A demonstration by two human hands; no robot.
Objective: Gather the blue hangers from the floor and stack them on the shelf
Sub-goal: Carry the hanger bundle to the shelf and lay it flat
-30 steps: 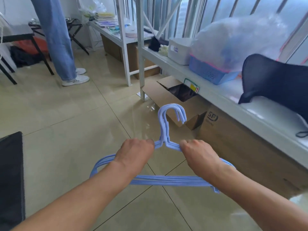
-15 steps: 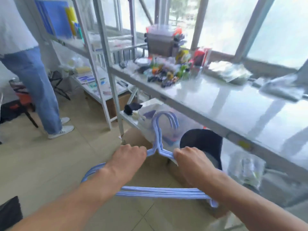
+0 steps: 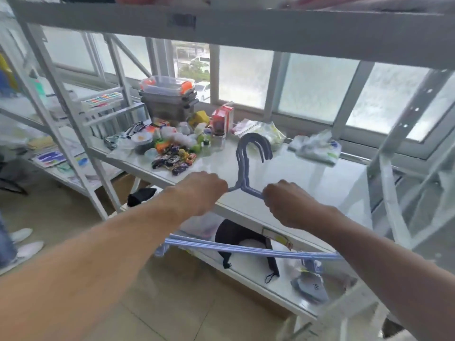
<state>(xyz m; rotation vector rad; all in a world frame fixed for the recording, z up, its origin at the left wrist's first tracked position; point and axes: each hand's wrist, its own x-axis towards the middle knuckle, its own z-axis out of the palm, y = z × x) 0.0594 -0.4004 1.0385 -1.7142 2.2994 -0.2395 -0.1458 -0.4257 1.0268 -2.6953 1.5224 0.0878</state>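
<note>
Presently, one bundle of about three blue hangers (image 3: 242, 166), hooks pointing up and curling right, bars running left-right, gripped at the shoulders by left hand (image 3: 200, 190) and right hand (image 3: 286, 203), over the shelf (image 3: 307, 183).

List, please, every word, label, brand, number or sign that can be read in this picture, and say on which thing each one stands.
No text can be read with certainty.
Grey folded item on the lower white shelf: dark marks, perhaps digits, too blurred.
Yellow tag on the front edge of the white metal shelf: print too small.
Red carton among the clutter: label blurred.
Dark plate on the upper beam: illegible.
Blue plastic hangers: no markings visible.
</note>
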